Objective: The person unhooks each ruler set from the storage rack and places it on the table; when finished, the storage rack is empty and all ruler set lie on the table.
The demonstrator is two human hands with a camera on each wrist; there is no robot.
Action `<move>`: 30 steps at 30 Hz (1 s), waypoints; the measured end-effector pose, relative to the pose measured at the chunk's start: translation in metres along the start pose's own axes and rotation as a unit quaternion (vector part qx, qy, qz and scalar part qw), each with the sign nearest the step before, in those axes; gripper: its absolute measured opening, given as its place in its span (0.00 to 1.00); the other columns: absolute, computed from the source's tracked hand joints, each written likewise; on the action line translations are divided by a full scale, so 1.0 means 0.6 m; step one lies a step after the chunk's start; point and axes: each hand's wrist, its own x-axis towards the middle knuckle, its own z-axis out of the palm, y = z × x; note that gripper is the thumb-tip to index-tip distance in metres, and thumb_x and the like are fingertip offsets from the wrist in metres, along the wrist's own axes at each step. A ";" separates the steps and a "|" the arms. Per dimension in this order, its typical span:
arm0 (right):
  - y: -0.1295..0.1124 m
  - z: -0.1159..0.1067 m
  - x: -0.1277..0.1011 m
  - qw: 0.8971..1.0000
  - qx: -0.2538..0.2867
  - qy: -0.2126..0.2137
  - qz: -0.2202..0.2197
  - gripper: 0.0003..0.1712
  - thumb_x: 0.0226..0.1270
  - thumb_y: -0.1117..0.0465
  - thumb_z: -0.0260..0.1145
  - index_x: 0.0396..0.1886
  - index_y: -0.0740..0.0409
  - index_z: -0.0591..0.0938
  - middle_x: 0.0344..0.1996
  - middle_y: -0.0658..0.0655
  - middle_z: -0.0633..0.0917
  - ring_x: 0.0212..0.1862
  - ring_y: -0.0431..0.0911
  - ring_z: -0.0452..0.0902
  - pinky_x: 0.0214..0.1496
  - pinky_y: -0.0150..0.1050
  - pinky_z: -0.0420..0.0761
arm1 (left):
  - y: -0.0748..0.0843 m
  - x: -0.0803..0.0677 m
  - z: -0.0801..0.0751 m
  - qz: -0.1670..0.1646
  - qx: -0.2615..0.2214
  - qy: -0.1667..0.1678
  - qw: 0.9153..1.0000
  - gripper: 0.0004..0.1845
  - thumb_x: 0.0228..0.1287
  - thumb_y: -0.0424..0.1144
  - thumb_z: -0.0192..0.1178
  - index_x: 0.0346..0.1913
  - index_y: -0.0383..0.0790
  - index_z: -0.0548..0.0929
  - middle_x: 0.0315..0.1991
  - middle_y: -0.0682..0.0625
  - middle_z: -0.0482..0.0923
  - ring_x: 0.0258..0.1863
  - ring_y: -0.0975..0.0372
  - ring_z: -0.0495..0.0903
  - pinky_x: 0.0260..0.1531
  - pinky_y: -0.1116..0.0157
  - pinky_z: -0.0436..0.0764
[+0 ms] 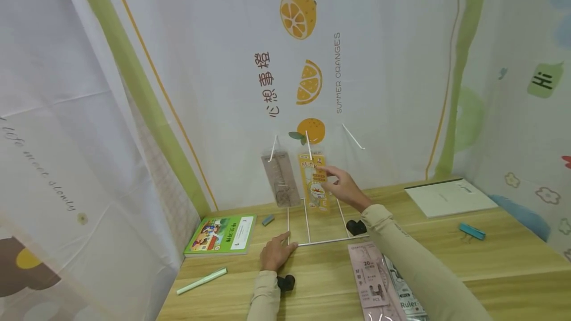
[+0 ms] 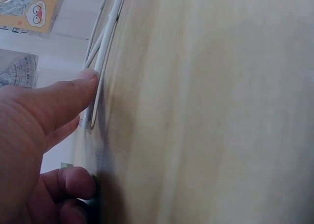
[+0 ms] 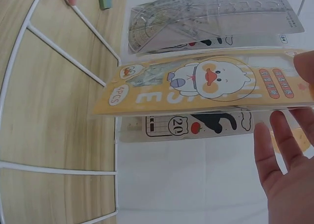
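Note:
A white wire rack [image 1: 309,222] with three hooks stands on the table against the curtain. My left hand [image 1: 275,252] grips its front left corner, with the thumb [image 2: 73,94] lying over the wire. On the middle hook hangs a yellow ruler set packet [image 3: 196,84] with a duck print. My right hand [image 1: 345,189] pinches this packet near its upper right edge, thumb on one side and fingers on the other. Behind it in the right wrist view shows another ruler packet [image 3: 216,126] with a black cat print. A greyish ruler set [image 1: 282,180] hangs on the left hook.
Pink ruler packet [image 1: 368,274] and white ruler packet [image 1: 403,289] lie by my right forearm. Around the rack are a green book [image 1: 220,234], a pale green stick [image 1: 202,281], a small blue block [image 1: 268,220], a white notebook [image 1: 450,197] and a teal item [image 1: 472,231].

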 end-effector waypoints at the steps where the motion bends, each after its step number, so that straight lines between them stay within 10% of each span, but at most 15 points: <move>1: -0.002 -0.001 0.000 1.000 0.003 -0.002 0.002 0.29 0.68 0.69 0.64 0.70 0.58 0.75 0.62 0.63 0.78 0.61 0.58 0.72 0.47 0.41 0.77 | 0.000 0.000 0.001 0.000 -0.001 0.000 1.000 0.25 0.64 0.52 0.67 0.61 0.44 0.84 0.56 0.33 0.82 0.41 0.37 0.84 0.30 0.48 0.79; 30: -0.011 -0.006 -0.011 0.998 0.036 0.035 -0.037 0.26 0.66 0.67 0.70 0.64 0.61 0.79 0.44 0.66 0.84 0.42 0.56 0.80 0.40 0.37 0.81 | 0.001 0.001 0.003 -0.010 -0.009 -0.009 1.000 0.26 0.65 0.52 0.66 0.62 0.44 0.83 0.55 0.33 0.83 0.22 0.56 0.75 0.17 0.61 0.70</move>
